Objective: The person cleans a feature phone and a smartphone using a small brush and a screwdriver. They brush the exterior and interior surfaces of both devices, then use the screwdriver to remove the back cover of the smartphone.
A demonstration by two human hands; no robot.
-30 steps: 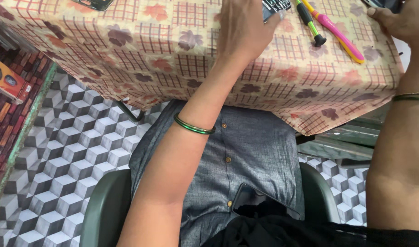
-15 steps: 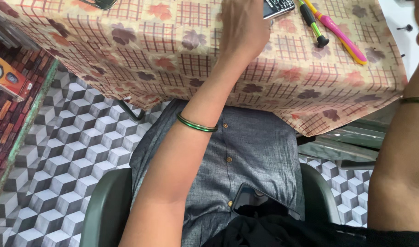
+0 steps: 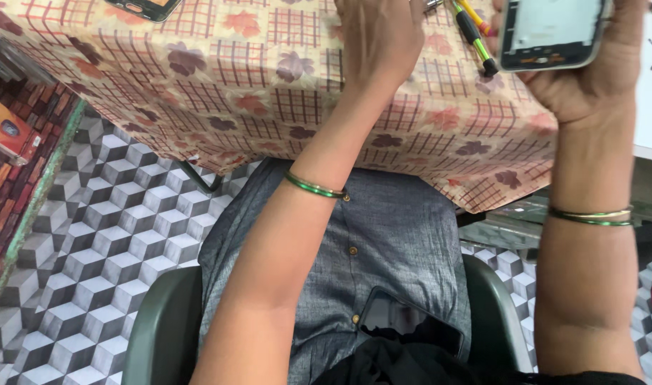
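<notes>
At the top right of my view, the right hand (image 3: 590,68) is lifted a little above the table edge and it grips an opened phone body (image 3: 552,32), pale inside with a dark rim. The fingers close around its far side and the palm supports it from below, so the hand is curled tight on it. The upper part of the phone is cut by the frame.

The left hand (image 3: 379,36) lies flat on the table, over the checked cloth with leaf pattern (image 3: 219,78). I see only its back; the fingertips go out of the frame, so I cannot tell if it holds something. Just beside it, between both hands, a few pens (image 3: 475,32) with yellow, green and black parts lie on the cloth.

Each wrist has a green bangle (image 3: 313,187). At the top left edge one more dark phone (image 3: 142,7) lies on the cloth, well apart from the hands. In my lap a black phone (image 3: 410,321) rests against the grey shirt (image 3: 383,235). I sit on a dark green chair (image 3: 162,328), and the floor has grey cube-pattern tiles (image 3: 91,235).
</notes>
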